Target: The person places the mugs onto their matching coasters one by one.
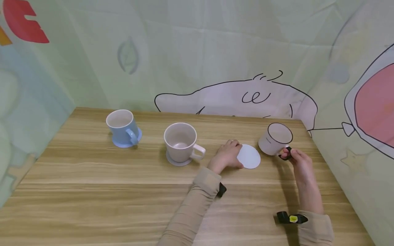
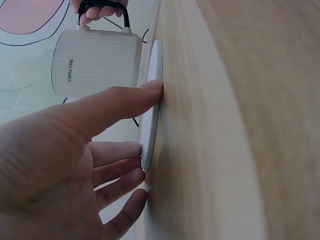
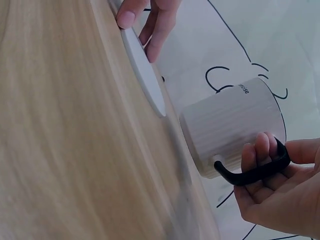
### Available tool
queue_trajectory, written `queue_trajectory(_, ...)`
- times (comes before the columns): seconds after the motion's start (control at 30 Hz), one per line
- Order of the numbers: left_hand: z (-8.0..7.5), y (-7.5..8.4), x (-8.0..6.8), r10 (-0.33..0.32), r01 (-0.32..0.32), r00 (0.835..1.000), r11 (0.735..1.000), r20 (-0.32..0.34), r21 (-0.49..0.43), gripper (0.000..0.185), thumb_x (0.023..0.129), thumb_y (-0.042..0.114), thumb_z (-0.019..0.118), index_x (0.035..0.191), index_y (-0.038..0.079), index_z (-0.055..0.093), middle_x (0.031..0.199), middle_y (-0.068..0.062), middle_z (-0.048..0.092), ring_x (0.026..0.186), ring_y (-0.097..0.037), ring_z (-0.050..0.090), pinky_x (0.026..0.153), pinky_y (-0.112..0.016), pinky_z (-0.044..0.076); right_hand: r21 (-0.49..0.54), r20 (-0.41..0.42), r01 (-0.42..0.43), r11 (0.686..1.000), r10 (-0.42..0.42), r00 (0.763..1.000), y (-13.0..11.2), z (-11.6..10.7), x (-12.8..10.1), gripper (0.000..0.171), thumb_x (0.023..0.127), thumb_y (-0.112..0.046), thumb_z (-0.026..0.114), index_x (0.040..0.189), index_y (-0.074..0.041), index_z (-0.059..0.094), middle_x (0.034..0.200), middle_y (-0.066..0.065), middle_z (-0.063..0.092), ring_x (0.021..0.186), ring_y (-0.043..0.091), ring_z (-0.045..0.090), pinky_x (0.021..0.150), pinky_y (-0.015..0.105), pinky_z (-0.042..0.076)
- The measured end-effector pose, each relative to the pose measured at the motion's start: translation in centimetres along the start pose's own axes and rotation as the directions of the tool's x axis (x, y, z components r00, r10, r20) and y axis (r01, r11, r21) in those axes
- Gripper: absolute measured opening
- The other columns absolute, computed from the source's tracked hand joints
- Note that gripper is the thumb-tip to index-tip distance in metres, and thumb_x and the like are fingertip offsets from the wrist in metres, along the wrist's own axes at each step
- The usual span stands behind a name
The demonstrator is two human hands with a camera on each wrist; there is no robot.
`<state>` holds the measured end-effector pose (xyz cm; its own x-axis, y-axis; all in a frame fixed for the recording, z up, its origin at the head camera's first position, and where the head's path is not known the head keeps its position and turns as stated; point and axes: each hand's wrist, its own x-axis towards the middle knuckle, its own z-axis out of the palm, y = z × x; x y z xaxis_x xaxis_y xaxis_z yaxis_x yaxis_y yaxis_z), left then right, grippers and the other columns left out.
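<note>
Three mugs stand on the wooden table (image 1: 92, 191), read left to right. Blue mug (image 1: 121, 125) sits upright on a blue coaster (image 1: 118, 142), far left, well apart from both hands. Beige mug (image 1: 181, 140) sits upright on a grey coaster (image 1: 175, 162), near the table's middle, handle toward the left hand.

Left hand (image 1: 226, 155): lies on the table at the left edge of the white coaster (image 1: 250, 156). Fingers nearly straight, only loosely bent; fingertips (image 2: 150, 89) touch the coaster's rim and the table beside it. Nothing is gripped. Coaster lies flat on the wood, bare, between the two hands.

White mug (image 1: 275, 138): just right of the white coaster, tilted, its mouth facing the head camera, black rim line visible. In the right wrist view its base edge appears close to the table; whether it touches cannot be told.

Right hand (image 1: 299, 160): fingers (image 3: 260, 155) curl through the mug's black handle (image 3: 250, 176), thumb closing from the other side; firm hold on the handle only, not on the mug body.

Writing: the word "concise" is printed in dark letters on the white mug's side (image 2: 70, 70). Backdrop cloth (image 1: 234, 51) shows cartoon line drawings; no legible text there.
</note>
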<state>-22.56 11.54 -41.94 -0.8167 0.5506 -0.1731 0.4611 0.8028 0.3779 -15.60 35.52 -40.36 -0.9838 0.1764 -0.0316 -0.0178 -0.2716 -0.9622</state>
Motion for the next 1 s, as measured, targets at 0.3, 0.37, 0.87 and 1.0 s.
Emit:
queue_trajectory(0.3,-0.1,0.0,0.0,0.001,-0.001,1.000,1.000,-0.006,-0.001,0.082,0.078,0.043,0.077,0.145,0.011,0.042,0.144,-0.003,0.044,0.133,-0.019,0.038,0.107,-0.036,0.038,0.009,0.058,0.025,1.000,-0.025,0.998,-0.8,0.2,-0.3,0.026,0.100,-0.009,0.046,0.090,-0.007,0.070,0.084,-0.002,0.072,0.076,0.008,0.067,0.086,0.016,0.048)
queue_trajectory(0.37,0.0,0.0,0.0,0.001,-0.001,1.000,1.000,-0.006,-0.005,0.082,0.078,0.043,0.077,0.145,0.011,0.042,0.144,-0.003,0.044,0.133,-0.019,0.038,0.108,-0.037,0.038,0.010,0.065,0.023,1.000,-0.023,0.998,-1.0,0.3,-0.5,0.026,0.100,-0.010,0.046,0.090,-0.006,0.070,0.084,-0.002,0.072,0.076,0.008,0.067,0.086,0.016,0.048)
queue_trajectory(0.87,-0.1,-0.1,0.0,0.001,-0.001,1.000,1.000,0.012,-0.025,0.081,0.079,0.042,0.076,0.145,0.011,0.042,0.144,-0.003,0.044,0.133,-0.019,0.037,0.108,-0.038,0.038,-0.040,0.158,0.062,0.997,-0.055,0.986,-1.6,0.9,-0.8,0.031,0.101,-0.007,0.044,0.084,-0.007,0.070,0.082,-0.002,0.072,0.078,0.008,0.066,0.088,0.017,0.043)
queue_trajectory(1.0,-0.1,-0.1,0.0,-0.005,0.006,1.000,1.000,0.010,-0.026,0.081,0.079,0.043,0.076,0.145,0.011,0.042,0.144,-0.002,0.044,0.132,-0.019,0.037,0.108,-0.037,0.038,-0.062,0.190,0.079,0.995,-0.066,0.980,-1.6,0.9,-0.8,0.031,0.101,-0.006,0.043,0.084,-0.007,0.070,0.082,-0.002,0.072,0.080,0.007,0.065,0.087,0.017,0.044)
